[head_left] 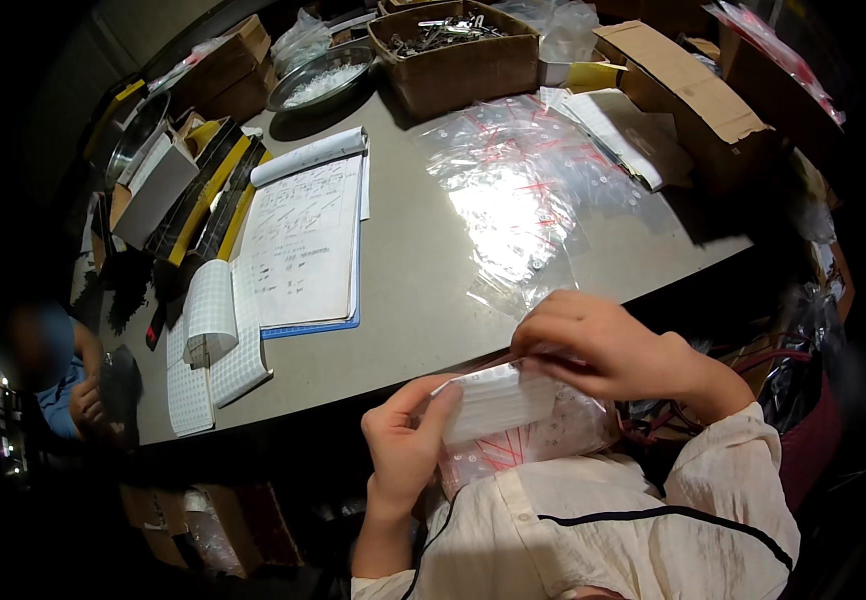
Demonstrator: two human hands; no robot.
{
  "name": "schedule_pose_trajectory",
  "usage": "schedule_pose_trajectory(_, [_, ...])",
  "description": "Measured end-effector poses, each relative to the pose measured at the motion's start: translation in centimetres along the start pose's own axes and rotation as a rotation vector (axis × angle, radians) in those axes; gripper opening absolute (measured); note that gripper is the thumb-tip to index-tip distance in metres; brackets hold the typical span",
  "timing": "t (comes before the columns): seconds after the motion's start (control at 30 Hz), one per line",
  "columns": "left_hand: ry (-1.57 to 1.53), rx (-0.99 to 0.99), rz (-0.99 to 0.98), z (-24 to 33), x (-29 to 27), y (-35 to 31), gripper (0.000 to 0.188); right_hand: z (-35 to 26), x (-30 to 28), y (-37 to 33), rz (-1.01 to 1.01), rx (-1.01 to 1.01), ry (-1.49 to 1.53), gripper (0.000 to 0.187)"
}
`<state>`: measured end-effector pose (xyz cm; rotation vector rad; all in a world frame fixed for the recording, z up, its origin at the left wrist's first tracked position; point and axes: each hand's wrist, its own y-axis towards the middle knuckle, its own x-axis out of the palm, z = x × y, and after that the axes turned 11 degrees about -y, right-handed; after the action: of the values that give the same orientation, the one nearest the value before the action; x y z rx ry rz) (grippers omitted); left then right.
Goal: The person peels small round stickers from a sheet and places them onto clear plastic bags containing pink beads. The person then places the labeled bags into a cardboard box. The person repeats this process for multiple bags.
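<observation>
Just off the table's near edge, I hold a clear plastic bag with red lines on it and a flat white piece at its upper part. Whether the white piece lies inside the bag or on top cannot be told. My left hand is closed on the left end, its thumb pressed over the white piece's edge. At the upper right, my right hand pinches the bag's top edge, its fingertips partly hidden. Beyond it, a spread of similar clear bags with red lines lies on the table, shining under the light.
Left of the bags lie a clipboard with written sheets and rolled grid-printed label sheets. A metal bowl of white pieces and a cardboard box of metal parts stand at the back. Another person sits at far left.
</observation>
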<state>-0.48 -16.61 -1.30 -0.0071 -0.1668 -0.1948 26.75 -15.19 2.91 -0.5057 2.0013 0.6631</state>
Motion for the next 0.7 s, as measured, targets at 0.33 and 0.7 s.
schedule_pose_trajectory(0.33, [0.222, 0.119, -0.045, -0.1, 1.3, 0.1, 0.015, -0.8, 1.2, -0.5, 0.017, 0.011, -0.234, 0.021])
schedule_pose_trajectory(0.7, [0.041, 0.039, 0.076, -1.5, 0.5, 1.1, 0.015, 4.1, -1.3, -0.2, 0.125, 0.128, -0.06, 0.018])
